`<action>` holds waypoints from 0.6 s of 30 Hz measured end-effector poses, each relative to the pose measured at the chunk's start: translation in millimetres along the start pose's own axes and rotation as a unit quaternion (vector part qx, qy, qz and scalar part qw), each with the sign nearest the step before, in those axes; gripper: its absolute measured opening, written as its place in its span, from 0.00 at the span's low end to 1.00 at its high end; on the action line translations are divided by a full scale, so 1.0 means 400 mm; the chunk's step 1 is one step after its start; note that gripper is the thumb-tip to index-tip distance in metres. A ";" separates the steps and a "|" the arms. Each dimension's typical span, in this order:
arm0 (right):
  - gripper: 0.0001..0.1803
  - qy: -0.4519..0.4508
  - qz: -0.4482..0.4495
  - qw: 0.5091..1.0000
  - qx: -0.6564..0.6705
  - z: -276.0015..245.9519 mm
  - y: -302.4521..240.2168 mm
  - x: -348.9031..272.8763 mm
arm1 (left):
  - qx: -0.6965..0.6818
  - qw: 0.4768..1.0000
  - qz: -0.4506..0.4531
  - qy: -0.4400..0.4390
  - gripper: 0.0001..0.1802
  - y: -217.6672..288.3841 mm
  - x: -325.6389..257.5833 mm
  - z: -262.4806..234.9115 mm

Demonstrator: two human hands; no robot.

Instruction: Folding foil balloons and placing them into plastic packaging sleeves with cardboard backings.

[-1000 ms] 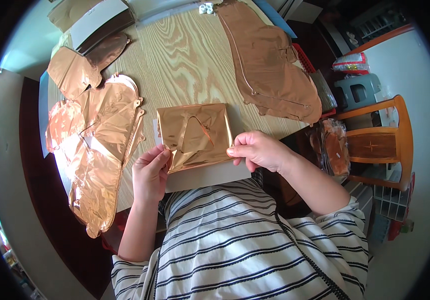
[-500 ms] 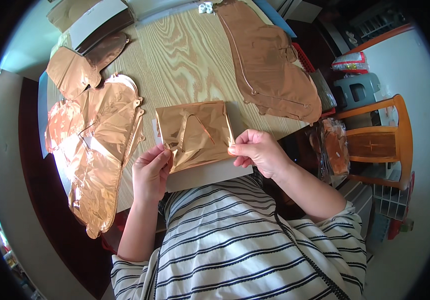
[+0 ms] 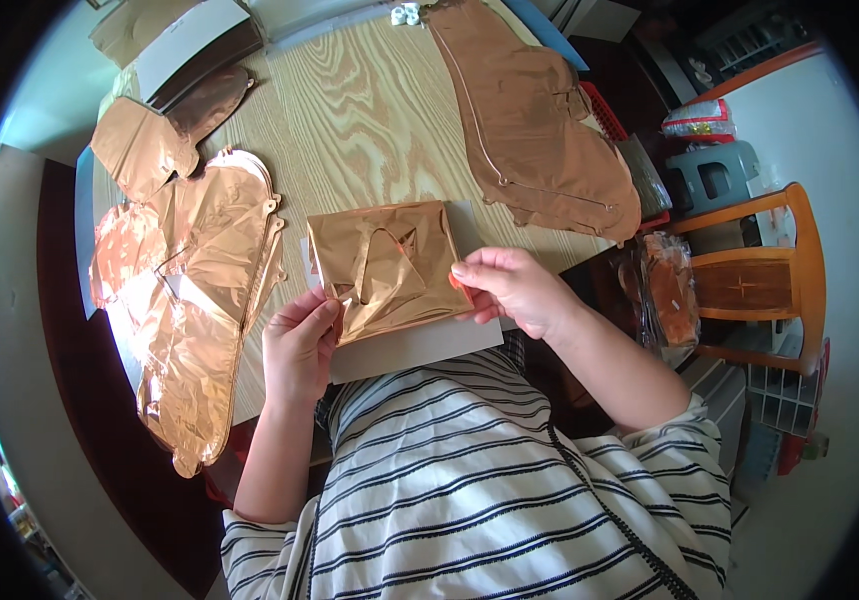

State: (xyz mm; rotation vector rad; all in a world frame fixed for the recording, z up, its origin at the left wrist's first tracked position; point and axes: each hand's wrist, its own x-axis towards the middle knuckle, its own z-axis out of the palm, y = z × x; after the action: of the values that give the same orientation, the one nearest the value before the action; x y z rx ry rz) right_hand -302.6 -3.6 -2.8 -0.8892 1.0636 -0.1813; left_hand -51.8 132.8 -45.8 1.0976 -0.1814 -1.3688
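Observation:
A shiny copper-gold foil balloon, folded into a flat rectangle (image 3: 400, 300), lies over a white card (image 3: 430, 352) at the table's near edge. My left hand (image 3: 300, 335) pinches its lower left corner between thumb and fingers. At its right edge my right hand (image 3: 505, 288) pinches the foil, thumb on top and fingers curled below. Flat, unfilled foil balloons (image 3: 200, 250) in the same colour spread out on the left. Another large flat foil balloon (image 3: 545, 130) covers the right side of the table.
Wood-grain table top (image 3: 350, 110) lies beyond the folded foil. A white box (image 3: 190, 50) stands at the far left, and small white rolls (image 3: 406, 14) sit at the far edge. To the right are a wooden chair (image 3: 800, 280), a grey stool (image 3: 715, 175) and bagged copper foil (image 3: 670, 285).
My right hand has slid slightly up along the folded foil's right edge. The foil's surface creases have shifted. My left hand keeps its pinch in nearly the same place.

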 end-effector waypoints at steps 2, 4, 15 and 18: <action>0.12 0.004 -0.027 1.000 0.006 -0.002 0.007 0.034 | 0.001 1.000 -0.001 -0.005 0.10 0.002 -0.001 -0.002; 0.10 0.007 -0.027 1.000 0.004 -0.001 0.002 0.042 | 0.008 1.000 0.003 0.003 0.10 0.001 -0.005 0.004; 0.08 0.034 -0.040 0.999 -0.005 0.005 0.006 0.047 | 0.621 0.738 0.262 0.033 0.18 0.203 0.058 0.080; 0.08 0.028 -0.048 0.998 -0.014 0.011 0.001 0.042 | 0.652 0.651 0.375 -0.098 0.19 0.226 0.122 0.170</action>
State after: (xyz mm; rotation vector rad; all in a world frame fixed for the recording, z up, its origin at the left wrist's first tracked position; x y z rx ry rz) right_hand -290.6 -9.9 -13.6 -0.9654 1.0778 -0.2744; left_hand -22.5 40.6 30.6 1.6815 -1.8031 -0.3881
